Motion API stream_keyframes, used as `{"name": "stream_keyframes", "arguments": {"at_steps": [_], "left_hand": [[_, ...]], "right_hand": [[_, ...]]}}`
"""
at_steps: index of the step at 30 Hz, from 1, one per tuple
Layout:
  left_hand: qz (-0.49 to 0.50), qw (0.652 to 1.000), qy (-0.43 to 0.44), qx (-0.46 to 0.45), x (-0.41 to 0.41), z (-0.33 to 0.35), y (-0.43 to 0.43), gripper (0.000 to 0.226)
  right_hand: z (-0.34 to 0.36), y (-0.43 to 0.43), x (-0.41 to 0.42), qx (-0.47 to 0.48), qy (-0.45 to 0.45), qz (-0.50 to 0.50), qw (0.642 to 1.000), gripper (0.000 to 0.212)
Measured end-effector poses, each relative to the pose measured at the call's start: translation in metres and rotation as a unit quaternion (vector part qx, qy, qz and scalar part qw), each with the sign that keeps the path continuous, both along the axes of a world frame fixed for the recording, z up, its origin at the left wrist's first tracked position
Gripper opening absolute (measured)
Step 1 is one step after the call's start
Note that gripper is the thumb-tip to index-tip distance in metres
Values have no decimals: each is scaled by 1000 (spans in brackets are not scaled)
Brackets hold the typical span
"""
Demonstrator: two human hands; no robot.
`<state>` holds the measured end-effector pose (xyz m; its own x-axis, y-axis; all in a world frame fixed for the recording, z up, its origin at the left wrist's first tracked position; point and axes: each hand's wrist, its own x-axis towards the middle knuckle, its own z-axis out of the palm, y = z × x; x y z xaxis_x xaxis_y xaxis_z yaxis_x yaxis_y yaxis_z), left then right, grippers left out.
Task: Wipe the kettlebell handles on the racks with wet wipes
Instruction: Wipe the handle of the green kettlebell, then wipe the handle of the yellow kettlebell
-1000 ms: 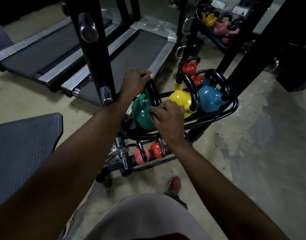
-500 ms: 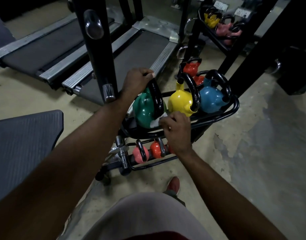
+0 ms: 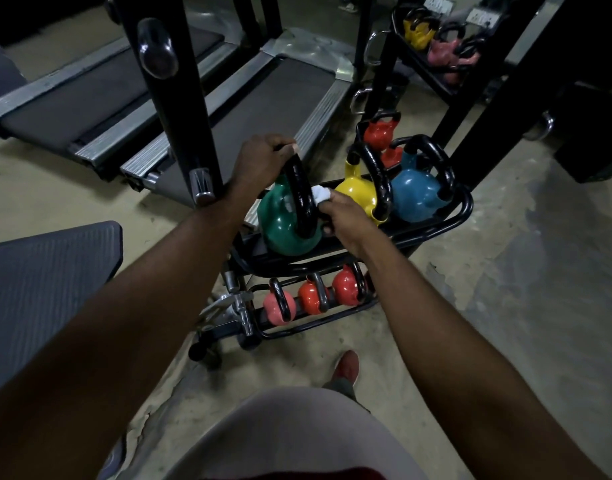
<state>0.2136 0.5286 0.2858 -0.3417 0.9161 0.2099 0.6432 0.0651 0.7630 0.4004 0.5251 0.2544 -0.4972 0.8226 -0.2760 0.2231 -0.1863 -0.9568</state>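
Black rack [image 3: 465, 216] bearing colored kettlebells [image 3: 415, 197]

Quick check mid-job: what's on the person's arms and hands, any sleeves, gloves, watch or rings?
The left forearm and right forearm are bare, with no sleeves in view. The left hand and right hand wear no gloves. No watch, bracelet or ring shows on either.

The near rack [image 3: 467, 207] holds six kettlebells. Three big ones are on top: green kettlebell [image 3: 280, 230], yellow kettlebell [image 3: 356, 195], blue kettlebell [image 3: 415, 199]. Three small kettlebells [image 3: 308, 299] sit below. Two treadmills [image 3: 263, 109] lie far left. One white wipe [image 3: 321, 194] is there.
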Motion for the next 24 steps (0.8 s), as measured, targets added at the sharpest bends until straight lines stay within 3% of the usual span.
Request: {"name": "stream_keyframes", "arguments": {"at_steps": [3,6,9,13,16,20,24], "left_hand": [[3,1000,0,-4,-2,-2,1,28],[-1,1000,8,-7,-1,-3,0,29],[4,1000,13,-8,-1,-3,0,29],[13,999,40,-32,1,0,2,26],[17,995,94,-9,11,2,2,25],[-50,990,128,36,50,15,11,35],[-122,979,161,11,94,19,41,30]], "right_hand": [[-1,0,-7,-69,29,-1,997,35],[-5,-6,2,-69,64,-15,995,33],[-8,-15,14,-4,78,-44,996,10],[-10,-22,35,93,50,-40,994,4],[-14,-20,63,155,-28,-61,986,11],[-20,-10,102,285,-101,-147,942,12],[-10,18,125,251,-63,-170,951,26]]}}
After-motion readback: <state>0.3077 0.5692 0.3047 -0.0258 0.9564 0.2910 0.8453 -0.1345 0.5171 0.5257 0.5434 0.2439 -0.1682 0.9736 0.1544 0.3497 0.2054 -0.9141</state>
